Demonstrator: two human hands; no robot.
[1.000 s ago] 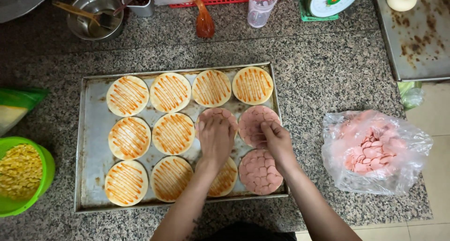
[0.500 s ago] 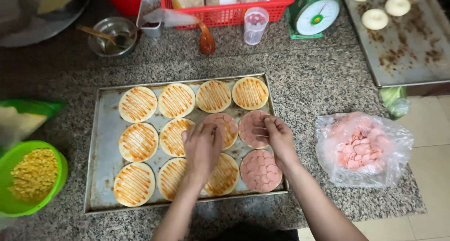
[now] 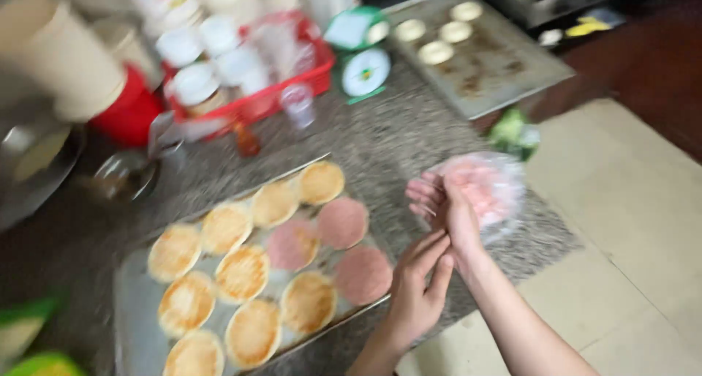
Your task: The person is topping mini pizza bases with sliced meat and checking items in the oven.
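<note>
- Right hand (image 3: 447, 209) reached, fingers spread and empty, touching the bag of pink slices (image 3: 484, 186) on the worktop (image 3: 395, 145).
- Left hand (image 3: 418, 292) hovered open, empty, beside the tray (image 3: 131, 310).
- Best: lift one slice cleanly, centre it on a bare round (image 3: 308, 301).

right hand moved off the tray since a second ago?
Yes. The right hand has left the pink-topped rounds on the baking tray and now sits past the tray's right edge, by the clear bag of pink slices.

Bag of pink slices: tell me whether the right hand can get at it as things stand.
Probably yes. The right hand hangs right beside the clear bag of pink slices, its fingers spread, nothing between them. The left hand sits lower, out of the way. The blur hides whether they touch.
</note>
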